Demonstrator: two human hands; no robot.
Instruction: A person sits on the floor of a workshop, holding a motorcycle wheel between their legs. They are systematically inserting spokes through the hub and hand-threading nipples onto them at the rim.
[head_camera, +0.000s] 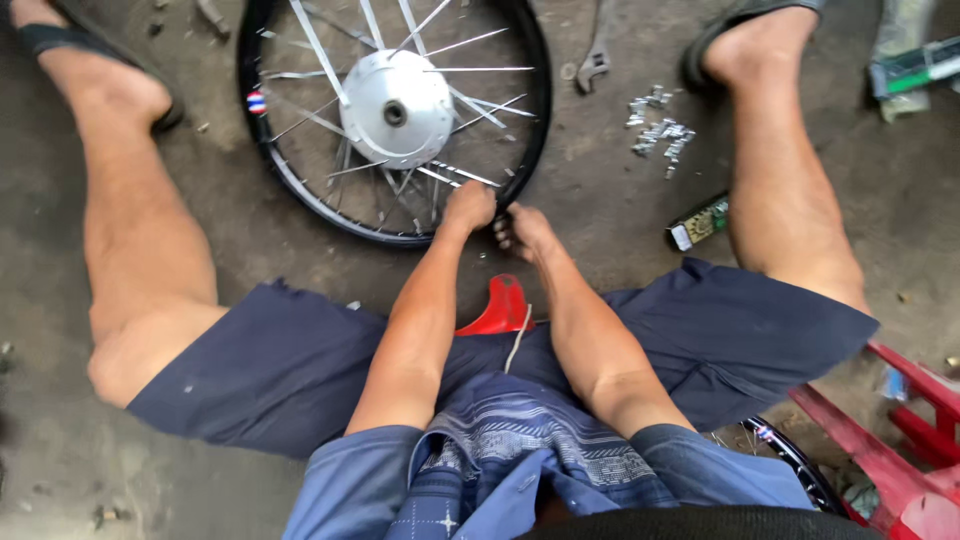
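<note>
One spoked wheel (392, 115) lies flat on the concrete floor (600, 190) in the head view, just beyond the seated person's knees, its silver hub (397, 105) at the centre and a black rim (300, 195) around it. Both hands meet at the near edge of the rim: the left hand (468, 207) is closed around a spoke end there, and the right hand (527, 232) pinches something small beside it, too small to tell. The wheel looks stiff and fairly heavy; the rim offers the surest hold, while the thin spokes would likely bend. No open container shows. A loose heap of small silver nipples (658, 130) lies on the floor far right, a small box (698, 222) nearer, and a wrench (594, 62) far off.
</note>
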